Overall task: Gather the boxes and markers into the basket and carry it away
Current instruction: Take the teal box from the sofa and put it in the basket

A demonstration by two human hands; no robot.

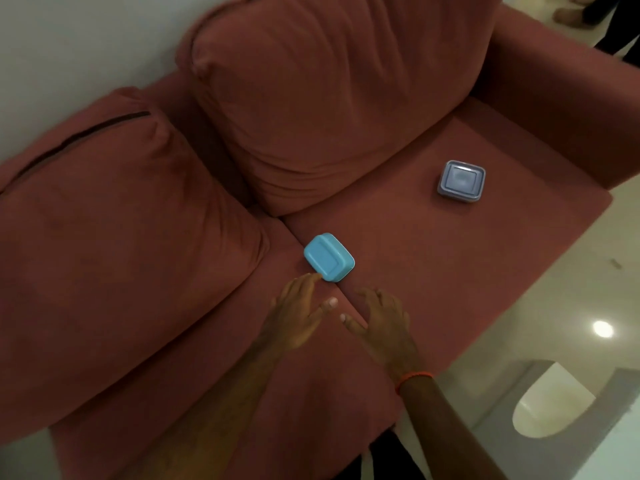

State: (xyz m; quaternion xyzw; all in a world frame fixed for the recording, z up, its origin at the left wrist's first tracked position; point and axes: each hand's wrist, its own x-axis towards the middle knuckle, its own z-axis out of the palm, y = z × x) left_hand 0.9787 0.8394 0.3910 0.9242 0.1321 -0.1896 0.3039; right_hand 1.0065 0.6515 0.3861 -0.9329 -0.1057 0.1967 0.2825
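1. Nearest, the left hand (294, 315) and right hand (382, 322) reach over the sofa seat (433, 258), fingers spread wide, holding nothing.
2. Left fingertips touch the blue box (329, 257), lying tilted at the seam between seat cushions.
3. Farther right, the grey box (461, 181) sits alone, well apart.
4. Behind, two back cushions (329, 98); no basket or markers visible.

Reddish sofa (398, 244), white wall (69, 46), glossy pale floor (519, 323), perhaps tile.
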